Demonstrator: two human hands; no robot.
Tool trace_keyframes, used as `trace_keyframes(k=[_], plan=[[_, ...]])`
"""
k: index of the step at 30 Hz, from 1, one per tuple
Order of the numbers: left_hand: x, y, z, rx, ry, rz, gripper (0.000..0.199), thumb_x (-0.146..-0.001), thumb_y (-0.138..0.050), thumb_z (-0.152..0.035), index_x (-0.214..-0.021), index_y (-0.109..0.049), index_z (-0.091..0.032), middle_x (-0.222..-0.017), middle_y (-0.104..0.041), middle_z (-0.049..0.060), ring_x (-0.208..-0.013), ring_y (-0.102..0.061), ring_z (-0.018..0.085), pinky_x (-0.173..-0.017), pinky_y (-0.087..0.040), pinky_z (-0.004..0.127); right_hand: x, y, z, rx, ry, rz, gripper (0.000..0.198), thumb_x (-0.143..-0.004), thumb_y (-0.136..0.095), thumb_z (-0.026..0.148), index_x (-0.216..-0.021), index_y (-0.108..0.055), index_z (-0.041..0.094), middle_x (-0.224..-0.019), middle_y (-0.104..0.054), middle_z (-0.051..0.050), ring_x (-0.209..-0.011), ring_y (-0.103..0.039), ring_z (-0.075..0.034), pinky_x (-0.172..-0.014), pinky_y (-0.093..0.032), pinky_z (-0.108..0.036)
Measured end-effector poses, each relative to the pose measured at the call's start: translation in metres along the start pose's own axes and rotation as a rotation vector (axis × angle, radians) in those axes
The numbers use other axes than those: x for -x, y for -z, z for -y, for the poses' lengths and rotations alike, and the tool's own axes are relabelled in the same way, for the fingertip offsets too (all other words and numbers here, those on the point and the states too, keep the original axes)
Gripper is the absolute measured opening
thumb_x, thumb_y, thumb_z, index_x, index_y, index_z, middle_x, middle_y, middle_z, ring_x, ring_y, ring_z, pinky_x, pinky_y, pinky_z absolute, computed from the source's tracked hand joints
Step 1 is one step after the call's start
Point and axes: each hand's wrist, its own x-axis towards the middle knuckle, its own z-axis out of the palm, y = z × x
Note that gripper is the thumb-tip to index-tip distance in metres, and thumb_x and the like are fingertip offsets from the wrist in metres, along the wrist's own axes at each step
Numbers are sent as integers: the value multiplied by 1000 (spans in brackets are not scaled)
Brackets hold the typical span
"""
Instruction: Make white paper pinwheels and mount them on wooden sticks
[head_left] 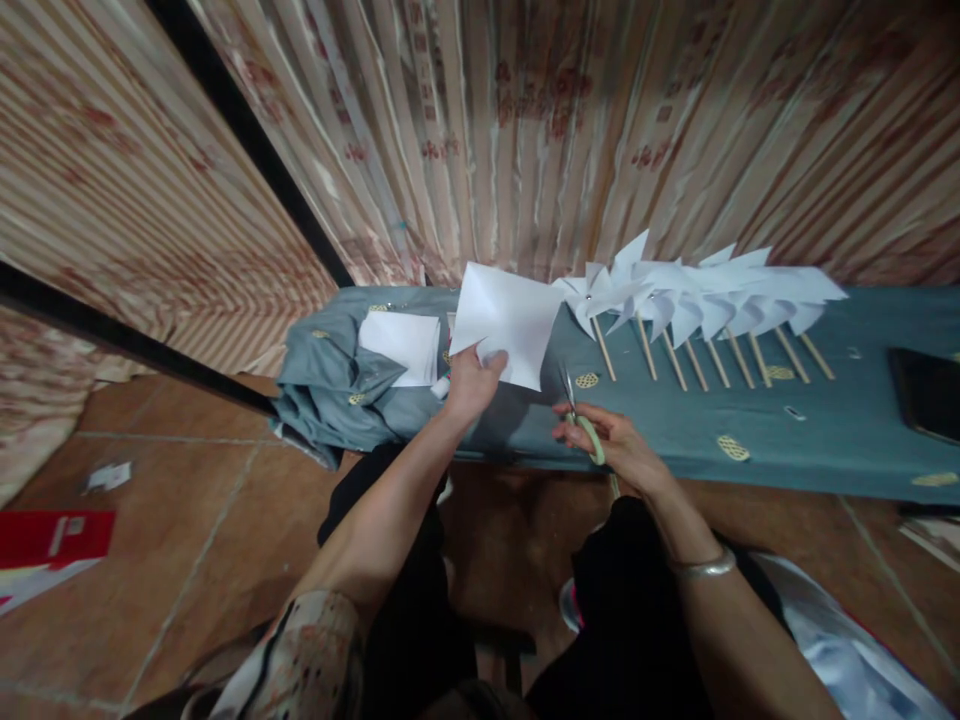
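My left hand [474, 385] pinches a white square sheet of paper [506, 315] near its lower edge, thumb on top, and holds it tilted over the bench. Faint crease lines show on the sheet. In my right hand [619, 445] is a pair of scissors [589, 432] with light green handles, its blades pointing up and away from me. The scissors are to the right of the sheet and apart from it. A stack of white paper squares [409, 345] lies left of my left hand. To the right, several white paper pinwheels [705, 300] on wooden sticks lie overlapping in a row.
A grey-green cloth [660, 440] with yellow pineapple prints covers the narrow bench. A dark phone-like slab [926, 390] rests at its right end. Patterned curtains [525, 130] hang behind, and black poles [247, 130] slant at the left. A red packet [56, 540] lies on the tiled floor.
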Motion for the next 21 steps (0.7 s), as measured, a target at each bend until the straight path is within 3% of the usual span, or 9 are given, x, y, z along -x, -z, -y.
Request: trace_keyframes(k=[7,15,21], plan=[[1,15,-5,-108,76,34,21,-75,-64,-25,-91,-69,-13,-90,-74,7,-88,-67,23,-86,-51,31,10,-4,-3,218,-62,121,62,-65,-77,58,-110,-72,16,-74,-69,-1,-69,-65,-18,-66,-51,-30],[7,10,-10,-28,32,81,31,-70,-67,-21,-100,-70,-13,-101,-75,8,-99,-67,24,-94,-49,33,5,-7,-3,177,-42,115,54,-65,-78,55,-101,-74,15,-65,-64,2,-61,-59,-14,-59,-47,-27],[6,5,-5,-30,71,137,28,-69,-67,-21,-95,-72,-12,-95,-74,8,-93,-67,25,-93,-51,35,3,-6,-9,120,-56,115,57,-64,-78,58,-102,-74,16,-77,-73,-3,-72,-67,-18,-65,-51,-29]])
